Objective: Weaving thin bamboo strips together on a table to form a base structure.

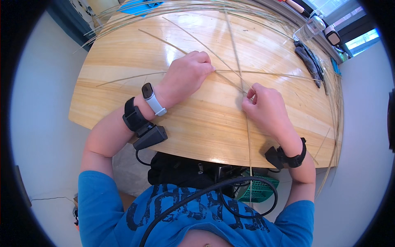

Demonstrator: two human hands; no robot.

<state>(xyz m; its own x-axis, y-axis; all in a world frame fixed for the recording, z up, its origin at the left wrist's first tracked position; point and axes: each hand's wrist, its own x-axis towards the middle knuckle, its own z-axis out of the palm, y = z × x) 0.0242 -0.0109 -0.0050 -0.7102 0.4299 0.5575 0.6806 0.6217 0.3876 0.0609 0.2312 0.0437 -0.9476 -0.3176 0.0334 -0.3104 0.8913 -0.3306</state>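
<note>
Several thin tan strips, bamboo- or cane-like, lie crossed on the wooden table (pixel 177 119). My left hand (pixel 187 76) is closed in a pinch on one slanting strip (pixel 158 39), near where a sideways strip (pixel 279 74) passes under or beside my fingertips. To its right, my right hand (pixel 265 108) pinches at the spot where the slanting strips meet a long lengthwise strip (pixel 234 41). That long strip runs on past the near table edge toward my shirt. Which strips lie between the right fingertips is partly hidden by the fingers.
A loose bundle of long strips (pixel 123 18) curves along the far edge, and more hang at the right edge (pixel 337 107). Dark gloves (pixel 306 61) and a clear bottle (pixel 310 28) are at the far right. A black cable (pixel 205 190) loops before my chest, above a green basket (pixel 259 190).
</note>
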